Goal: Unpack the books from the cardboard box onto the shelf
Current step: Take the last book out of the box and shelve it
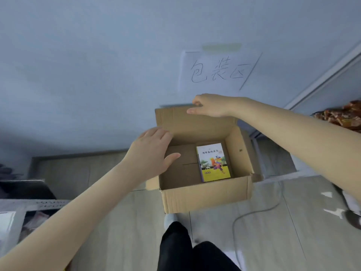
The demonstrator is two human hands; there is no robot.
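Note:
An open cardboard box (pixel 205 194) stands on the floor in front of my feet. Inside it, at the right, a book (pixel 214 162) with a white and yellow cartoon cover lies flat, on top of others whose edges barely show. My left hand (pixel 151 151) rests with straight fingers on the box's left flap, thumb over the opening. My right hand (pixel 210 105) pinches the top edge of the upright far flap (pixel 181 122), fingers curled over it. No shelf is in view.
A paper sign (pixel 218 70) with handwritten characters hangs on the pale wall behind the box. A grey cable (pixel 254 214) snakes over the wood floor at the right. A dark box with clutter (pixel 23 212) sits at the left, orange packets (pixel 341 114) at the far right.

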